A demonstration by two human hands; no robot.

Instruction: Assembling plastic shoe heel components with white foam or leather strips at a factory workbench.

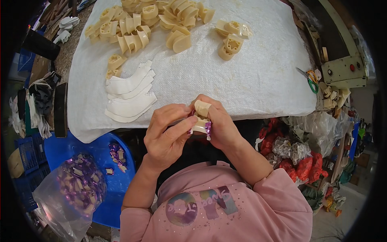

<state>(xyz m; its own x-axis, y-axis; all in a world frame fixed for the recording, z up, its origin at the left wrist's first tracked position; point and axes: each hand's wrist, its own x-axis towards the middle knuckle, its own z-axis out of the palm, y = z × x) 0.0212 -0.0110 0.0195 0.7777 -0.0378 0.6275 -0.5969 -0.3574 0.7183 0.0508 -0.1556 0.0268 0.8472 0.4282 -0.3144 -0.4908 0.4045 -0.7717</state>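
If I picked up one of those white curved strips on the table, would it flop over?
Probably a little. The white curved strips look thin and flat, stacked like cut sheet, so one would likely bend or droop when lifted. They also seem light, and a push might slide the stack across the white cloth.

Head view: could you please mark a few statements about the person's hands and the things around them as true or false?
1. Both hands hold one cream-coloured plastic piece with a purple foil strip together. True: the left hand and the right hand grip it with their fingers.
2. The green-handled scissors lie at the left edge of the table. False: they lie at its right edge.
3. The curved white sheet pieces are stacked on the white woven cloth. True.
4. The clear plastic bag of purple scraps sits on the table. False: it sits below, by the blue plastic tub.
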